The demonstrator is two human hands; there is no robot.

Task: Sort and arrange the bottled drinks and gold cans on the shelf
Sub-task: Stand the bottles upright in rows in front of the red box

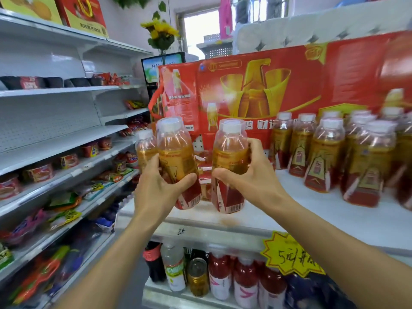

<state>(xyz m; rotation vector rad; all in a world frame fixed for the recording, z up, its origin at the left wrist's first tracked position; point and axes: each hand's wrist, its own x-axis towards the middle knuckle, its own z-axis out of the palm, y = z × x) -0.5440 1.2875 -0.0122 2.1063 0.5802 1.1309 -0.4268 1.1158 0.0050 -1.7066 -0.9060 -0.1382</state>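
My left hand [156, 188] grips a gold-and-red bottled drink [176, 152] with a white cap, held tilted above the white shelf top [245, 219]. My right hand [249, 177] grips a second, matching bottle [229, 152] whose base is at the shelf surface. A third bottle [143, 148] shows just behind the left one. Several more of the same bottles [325, 152] stand grouped at the right on the shelf. One gold can [198, 277] stands on the lower shelf among other drinks.
Large red gift boxes [256, 92] stand behind the bottles. Red bottled drinks [245, 282], a clear bottle [174, 266] and a dark bottle [153, 262] fill the lower shelf. A yellow price star [289, 255] hangs on the shelf edge. Snack shelves [55, 152] line the left.
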